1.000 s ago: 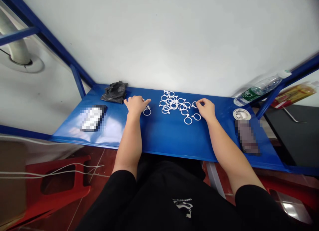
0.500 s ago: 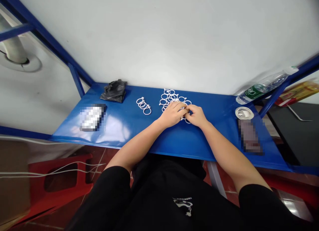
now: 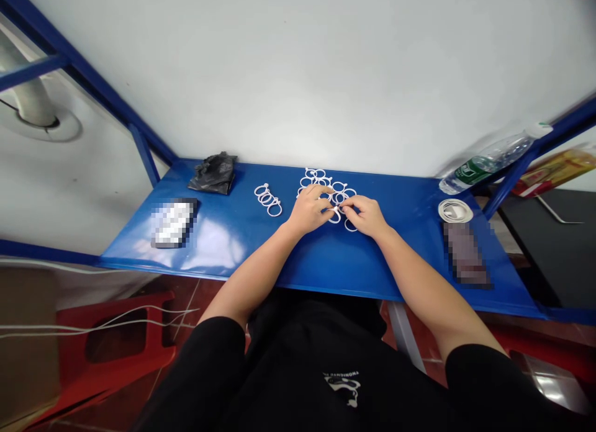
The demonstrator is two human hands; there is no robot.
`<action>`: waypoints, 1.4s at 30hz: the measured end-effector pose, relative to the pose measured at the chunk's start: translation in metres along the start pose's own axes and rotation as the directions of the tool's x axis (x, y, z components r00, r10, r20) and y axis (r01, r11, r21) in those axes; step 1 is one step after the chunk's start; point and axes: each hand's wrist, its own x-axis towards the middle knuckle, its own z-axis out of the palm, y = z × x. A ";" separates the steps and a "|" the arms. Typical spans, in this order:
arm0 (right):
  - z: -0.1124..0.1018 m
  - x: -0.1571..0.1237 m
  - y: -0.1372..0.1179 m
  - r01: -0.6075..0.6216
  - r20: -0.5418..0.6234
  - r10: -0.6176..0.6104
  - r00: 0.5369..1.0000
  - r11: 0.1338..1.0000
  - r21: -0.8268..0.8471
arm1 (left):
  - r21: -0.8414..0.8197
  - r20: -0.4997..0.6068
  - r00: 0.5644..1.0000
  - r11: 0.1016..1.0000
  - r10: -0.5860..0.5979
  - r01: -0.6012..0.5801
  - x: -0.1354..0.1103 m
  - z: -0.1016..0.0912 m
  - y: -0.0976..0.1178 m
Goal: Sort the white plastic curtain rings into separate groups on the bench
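Observation:
A loose pile of white curtain rings, each with a small knob or eyelet, lies on the blue table under and beyond my hands. My left hand pinches a white curtain ring between thumb and finger at the pile's near edge. Close by on the right, the fingers of my right hand are drawn together over the rings; what lies between their tips is too small to make out. Another ring lies just under the right fingers. Left of the pile, a short overlapping row of rings lies apart.
On the blue table a crumpled black plastic bag and a blurred-out object lie left. At the right are a water bottle, a coiled white cable and a blurred dark object. A wall rises behind.
My hands have drawn slightly apart, the left one shifting left. A ring now shows at the left fingertips, and more of the pile is visible between the hands.

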 end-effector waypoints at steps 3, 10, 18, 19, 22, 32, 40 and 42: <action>-0.001 -0.001 -0.003 0.058 0.097 -0.063 0.993 0.997 0.059 | 0.017 -0.021 0.999 0.999 -0.050 0.050 -0.001 0.001 -0.003; 0.006 0.000 -0.009 -0.007 0.124 0.015 0.992 0.998 -0.060 | -0.005 -0.011 1.000 1.000 0.000 0.000 -0.001 0.003 0.003; 0.003 -0.001 -0.007 -0.072 0.121 0.077 0.990 0.996 -0.044 | -0.051 0.078 0.994 0.996 0.072 -0.068 0.000 0.001 0.006; 0.003 -0.002 -0.006 -0.076 0.113 0.081 0.990 0.996 -0.041 | -0.062 0.078 0.994 0.995 0.077 -0.073 0.000 0.000 0.006; 0.004 -0.002 -0.005 -0.055 0.096 0.060 0.994 0.997 -0.047 | -0.095 0.090 0.993 0.993 0.082 -0.073 0.000 -0.002 0.007; 0.003 0.000 -0.009 -0.008 0.106 0.012 0.994 0.999 -0.041 | -0.083 0.150 0.986 0.995 0.072 -0.060 0.002 -0.001 0.010; 0.003 -0.001 -0.007 -0.064 0.133 0.066 0.989 0.998 -0.018 | -0.063 0.255 0.958 0.991 0.130 -0.118 0.002 0.001 0.014; 0.002 0.000 -0.005 -0.063 0.137 0.065 0.988 0.998 -0.018 | -0.072 0.255 0.958 0.990 0.133 -0.119 0.002 0.001 0.014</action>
